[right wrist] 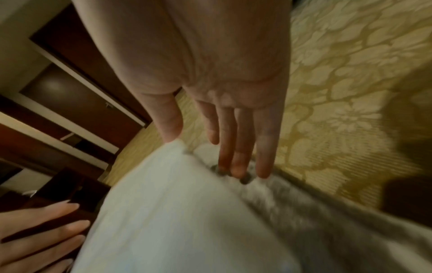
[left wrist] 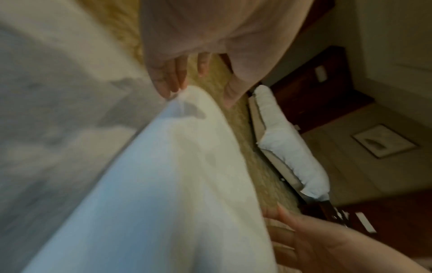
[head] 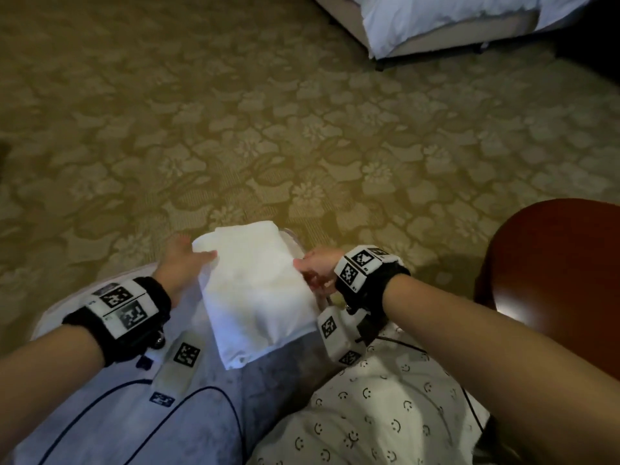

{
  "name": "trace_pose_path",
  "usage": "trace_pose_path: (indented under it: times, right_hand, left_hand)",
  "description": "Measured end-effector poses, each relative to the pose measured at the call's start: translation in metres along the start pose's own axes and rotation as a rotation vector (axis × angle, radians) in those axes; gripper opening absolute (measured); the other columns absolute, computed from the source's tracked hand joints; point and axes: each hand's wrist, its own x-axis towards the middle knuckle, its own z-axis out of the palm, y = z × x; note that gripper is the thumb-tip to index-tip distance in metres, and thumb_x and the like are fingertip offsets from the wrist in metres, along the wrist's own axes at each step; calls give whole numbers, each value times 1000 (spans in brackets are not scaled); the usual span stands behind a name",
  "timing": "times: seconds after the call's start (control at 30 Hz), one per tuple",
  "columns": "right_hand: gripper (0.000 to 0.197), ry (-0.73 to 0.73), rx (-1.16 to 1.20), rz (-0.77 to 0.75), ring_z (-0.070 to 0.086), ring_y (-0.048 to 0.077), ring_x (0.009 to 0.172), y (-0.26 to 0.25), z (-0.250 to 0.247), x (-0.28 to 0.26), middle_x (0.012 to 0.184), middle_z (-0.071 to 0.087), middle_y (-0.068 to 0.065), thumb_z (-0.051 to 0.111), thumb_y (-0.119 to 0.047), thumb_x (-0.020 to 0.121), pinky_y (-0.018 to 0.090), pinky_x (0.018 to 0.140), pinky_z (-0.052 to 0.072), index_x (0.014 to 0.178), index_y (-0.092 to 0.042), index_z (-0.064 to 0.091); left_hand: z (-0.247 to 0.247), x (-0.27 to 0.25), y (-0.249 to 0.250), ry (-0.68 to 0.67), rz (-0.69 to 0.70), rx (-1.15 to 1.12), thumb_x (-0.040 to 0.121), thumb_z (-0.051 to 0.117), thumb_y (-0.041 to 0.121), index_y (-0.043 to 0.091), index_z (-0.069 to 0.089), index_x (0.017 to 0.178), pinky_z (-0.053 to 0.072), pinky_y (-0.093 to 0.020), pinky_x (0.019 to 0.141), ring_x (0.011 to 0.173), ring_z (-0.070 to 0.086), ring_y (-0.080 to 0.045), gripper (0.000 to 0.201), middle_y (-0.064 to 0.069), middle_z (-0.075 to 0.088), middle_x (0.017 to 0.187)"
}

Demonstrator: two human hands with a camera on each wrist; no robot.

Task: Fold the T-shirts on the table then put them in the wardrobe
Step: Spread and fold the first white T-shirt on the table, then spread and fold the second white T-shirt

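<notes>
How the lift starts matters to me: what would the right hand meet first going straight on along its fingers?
The folded white T-shirt: the right hand points at its right edge, thumb touching it. Its fingers might slide under it along the grey fabric; depth is unclear.

T-shirt: white cloth, matt, soft, faint creases. Carpet: woven, matt, ribbed weave, floral figure. Counter: dark red-brown wood, glossy, glare spot on top. Wrist band: black fuzzy cloth. Bed sheet: white matt cloth.
</notes>
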Motion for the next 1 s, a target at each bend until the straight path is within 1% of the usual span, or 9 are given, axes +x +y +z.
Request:
trace_pose_path:
  times: [0.1,0.23,0.33,0.43,0.53,0.6,0.73,0.87,1.0]
  right_hand:
    - [24,106,221,6,50,14,63,5,-40,-30,78,54,4,48,-29,98,30,61,45,105,-6,51]
    - [20,272,439,-48,52,13,63,18,-101,-73,77,56,3,46,-28,100,28,62,46,106,-9,48]
    - [18,374,560,-85,52,12,62,40,-143,-109,75,55,2,44,-27,100,28,60,45,91,-13,50]
    - [20,478,643,-91,52,11,62,74,-176,-153,74,55,1,44,-27,100,26,59,44,84,-17,48]
    - [20,562,730,-93,52,12,63,119,-202,-203,75,54,1,44,-27,100,27,64,45,84,-15,50]
    - [19,632,787,-88,54,14,68,155,-215,-238,78,57,3,45,-26,100,29,69,46,87,-14,52]
    - [16,819,934,-45,55,15,69,235,-227,-308,79,58,5,48,-25,99,29,66,46,91,-12,54]
    - [16,970,1044,22,54,15,69,308,-220,-371,82,57,5,46,-23,99,29,69,47,104,-9,52]
    - [20,1093,1202,113,52,13,66,384,-195,-427,76,53,3,42,-24,100,26,59,48,85,-15,51]
  left_hand:
    - [17,3,39,19,151,123,92,59,11,4,38,133,39,-35,81,98,49,-21,47,-14,53,118]
    - [70,-11,95,-161,233,154,91,62,19,12,42,127,44,-29,73,94,55,-18,41,-4,55,102]
    - [128,-34,137,-282,293,148,94,58,20,10,43,130,43,-28,70,83,55,-13,40,-4,57,101]
    - [190,-69,169,-416,350,156,95,56,19,10,43,129,41,-24,64,71,52,-9,38,1,56,85]
    - [254,-113,190,-563,419,167,95,55,15,9,41,130,38,-23,60,65,49,-9,38,1,54,80]
    - [295,-144,196,-659,446,189,95,55,16,9,41,129,40,-23,61,66,50,-10,38,1,55,81]
    - [370,-214,192,-884,478,260,95,56,17,9,41,128,43,-23,63,68,53,-10,37,-3,57,88]
    - [431,-281,176,-1058,502,333,95,57,19,12,43,127,46,-23,67,74,55,-11,36,-5,58,97]
    - [482,-350,153,-1229,525,426,95,57,19,13,43,122,47,-24,67,79,56,-13,31,-5,58,98]
